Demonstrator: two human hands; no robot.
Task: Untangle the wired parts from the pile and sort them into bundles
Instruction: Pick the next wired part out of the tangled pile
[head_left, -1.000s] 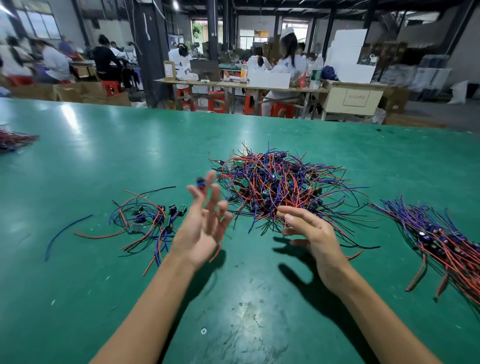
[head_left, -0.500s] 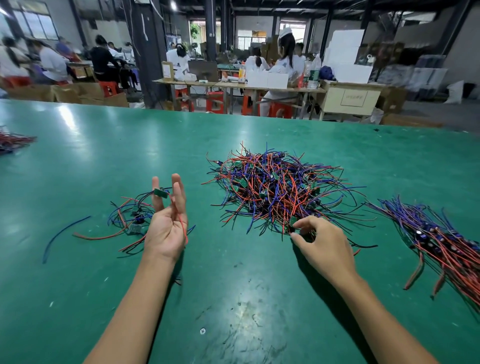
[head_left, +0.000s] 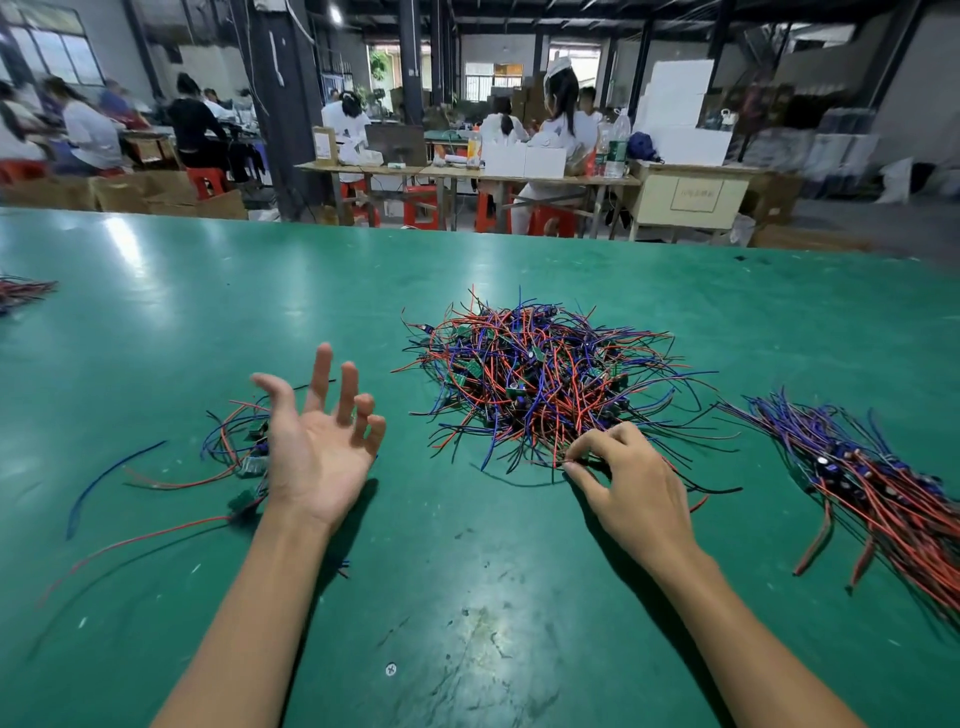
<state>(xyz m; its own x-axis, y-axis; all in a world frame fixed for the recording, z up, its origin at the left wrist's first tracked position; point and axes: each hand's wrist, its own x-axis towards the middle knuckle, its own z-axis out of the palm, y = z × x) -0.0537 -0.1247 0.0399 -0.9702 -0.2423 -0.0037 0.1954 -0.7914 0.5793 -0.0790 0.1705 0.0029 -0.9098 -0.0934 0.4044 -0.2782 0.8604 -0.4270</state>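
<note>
Where table (head_left: 467, 597) lies bare, both forearms.

hands (head_left: 322, 457), tangled wire pile (head_left: 540, 379), green table (head_left: 467, 597)

We hold our left hand (head_left: 317, 457) palm up, its fingers (head_left: 347, 385) spread and loosely raised, holding nothing. Our right hand (head_left: 631, 488) lies palm down, thumb and forefinger pinched together at the tips, the other fingers curled. Both forearms are bare and reach forward.
</note>
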